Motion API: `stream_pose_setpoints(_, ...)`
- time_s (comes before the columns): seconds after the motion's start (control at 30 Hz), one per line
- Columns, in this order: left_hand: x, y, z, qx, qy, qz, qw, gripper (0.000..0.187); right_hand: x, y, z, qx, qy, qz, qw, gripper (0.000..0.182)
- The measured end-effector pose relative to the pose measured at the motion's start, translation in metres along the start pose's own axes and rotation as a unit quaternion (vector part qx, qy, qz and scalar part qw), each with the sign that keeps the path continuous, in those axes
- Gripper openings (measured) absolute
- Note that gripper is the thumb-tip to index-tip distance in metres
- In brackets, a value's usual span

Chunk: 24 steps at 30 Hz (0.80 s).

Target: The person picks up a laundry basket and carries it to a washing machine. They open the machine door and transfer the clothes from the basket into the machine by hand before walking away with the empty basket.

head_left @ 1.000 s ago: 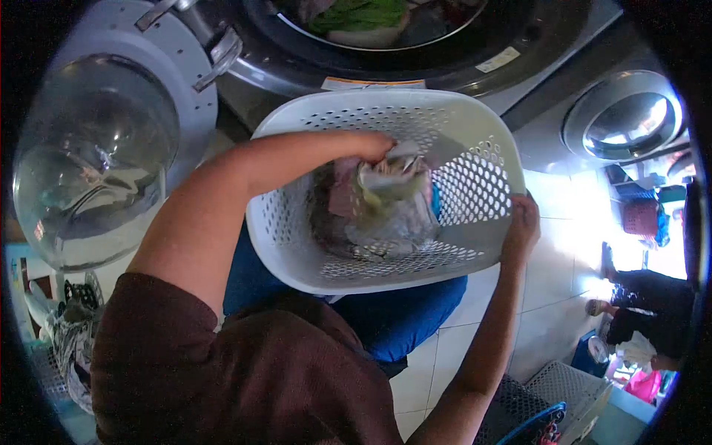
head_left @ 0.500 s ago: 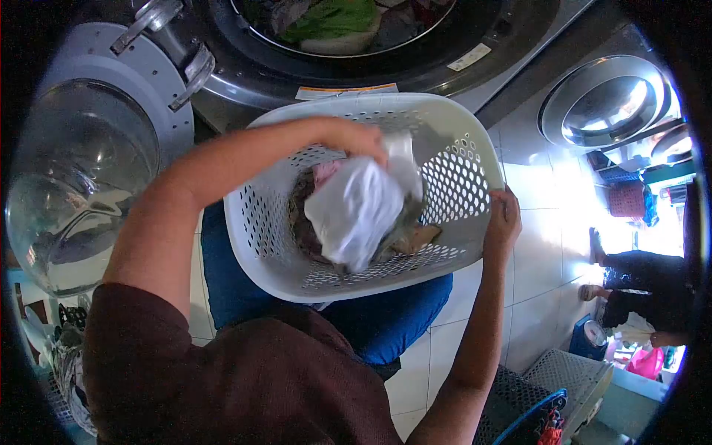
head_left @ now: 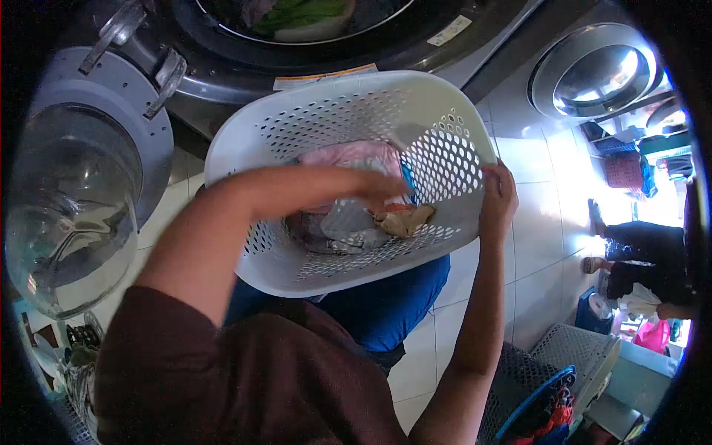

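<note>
A white perforated laundry basket (head_left: 297, 285) rests over my legs, in front of an open washing machine. My right hand (head_left: 500, 194) grips its right rim, fingers curled over the edge. Down inside the basket reaches my left hand (head_left: 382, 189), blurred by motion, its fingers mostly hidden among the clothes. Around it lie a pink cloth (head_left: 348, 153), a tan cloth (head_left: 408, 221) and pale grey clothes (head_left: 360, 241). Whether the left hand grips any of them cannot be made out.
The machine's round glass door (head_left: 78, 208) stands open at the left. Green laundry (head_left: 297, 16) shows in the drum. Another front-loading machine (head_left: 593, 73) is at the right. More baskets (head_left: 571, 345) stand at lower right. Another person's legs (head_left: 641, 245) are at the far right.
The bunched white cloth that my left hand held up has gone down into the basket. That hand is lower, and more pink cloth shows. My right hand keeps its grip on the rim.
</note>
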<state>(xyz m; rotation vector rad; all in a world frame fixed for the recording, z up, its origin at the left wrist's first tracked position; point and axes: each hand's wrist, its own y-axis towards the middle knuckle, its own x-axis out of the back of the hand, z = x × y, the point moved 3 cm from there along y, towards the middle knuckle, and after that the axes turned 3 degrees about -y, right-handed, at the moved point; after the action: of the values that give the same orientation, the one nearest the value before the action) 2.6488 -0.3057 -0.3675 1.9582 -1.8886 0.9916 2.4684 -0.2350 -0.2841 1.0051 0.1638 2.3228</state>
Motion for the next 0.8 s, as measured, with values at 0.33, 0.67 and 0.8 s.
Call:
stream_pose_setpoints(0.33, 0.079, -0.013, 0.045, -0.179, -0.231, -0.27, 0.917, 0.023, -0.002, 0.0, -0.009, -0.031, 0.097, 0.04, 0.994, 0.024)
stream_pose_setpoints(0.67, 0.111, -0.063, 0.033, -0.122, -0.174, -0.425, 0.88, 0.016, -0.004, 0.0, -0.01, -0.012, 0.036, 0.0, 0.999, 0.012)
stream_pose_setpoints(0.8, -0.052, -0.039, 0.044, 0.007, 0.283, 0.113, 0.952, 0.071, -0.007, 0.0, -0.009, -0.035, 0.071, 0.011, 0.997, 0.013)
